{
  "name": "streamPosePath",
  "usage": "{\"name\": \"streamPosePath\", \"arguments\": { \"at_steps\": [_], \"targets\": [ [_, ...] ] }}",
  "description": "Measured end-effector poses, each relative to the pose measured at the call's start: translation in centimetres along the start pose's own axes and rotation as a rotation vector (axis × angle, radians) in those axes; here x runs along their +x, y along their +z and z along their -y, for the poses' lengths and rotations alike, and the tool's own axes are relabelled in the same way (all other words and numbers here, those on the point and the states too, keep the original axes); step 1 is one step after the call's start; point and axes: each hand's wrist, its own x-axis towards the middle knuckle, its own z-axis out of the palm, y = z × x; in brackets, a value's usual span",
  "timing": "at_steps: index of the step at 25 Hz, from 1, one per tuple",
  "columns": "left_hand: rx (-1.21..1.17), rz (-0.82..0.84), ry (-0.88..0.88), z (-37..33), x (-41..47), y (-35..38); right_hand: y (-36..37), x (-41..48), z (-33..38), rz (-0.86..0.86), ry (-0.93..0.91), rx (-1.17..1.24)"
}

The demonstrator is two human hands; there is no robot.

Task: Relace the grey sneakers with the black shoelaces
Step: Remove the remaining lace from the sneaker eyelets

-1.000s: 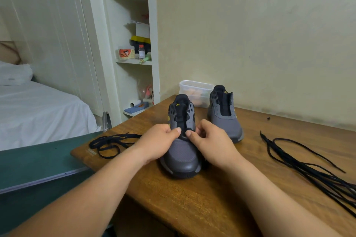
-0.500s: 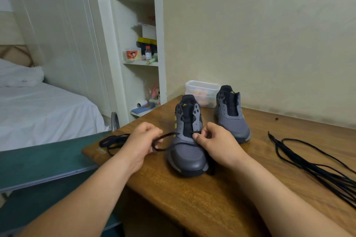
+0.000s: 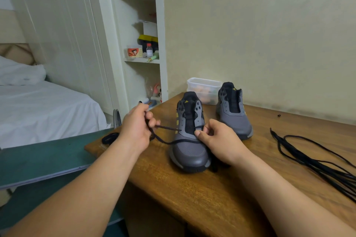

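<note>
near grey sneaker (image 3: 189, 152) sat on the table (image 3: 212, 198), toe toward the person. second grey sneaker (image 3: 234, 113) was just behind it to the right, unlaced. left hand (image 3: 137, 127): fingers curled round a black shoelace (image 3: 167, 142) that ran from the fist to the near sneaker's lowest eyelets. right hand (image 3: 217, 140): thumb and forefinger pinched the lace at the shoe's right eyelet row. spare black laces (image 3: 308, 158) lay well apart on the right. clear plastic tub (image 3: 204, 88) sat behind the shoes.
</note>
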Motion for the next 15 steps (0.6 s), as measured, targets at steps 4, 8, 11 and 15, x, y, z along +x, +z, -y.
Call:
{"name": "streamPosePath", "arguments": {
  "at_steps": [4,8,11,15],
  "targets": [
    [1.135,0.176,0.159,1.1,-0.9,0.7,0.0,0.0,0.0,0.002,-0.006,0.020],
    [1.291,0.222,0.106,0.6,-1.4,1.7,-0.1,-0.2,0.1,0.002,-0.008,-0.004],
    [1.230,0.121,0.195,0.4,-1.5,1.6,0.0,-0.1,0.1,-0.004,-0.009,-0.010],
    [1.195,0.023,0.406,0.6,-1.5,1.1,0.0,-0.1,0.1,-0.009,-0.006,-0.007]
  ]
}}
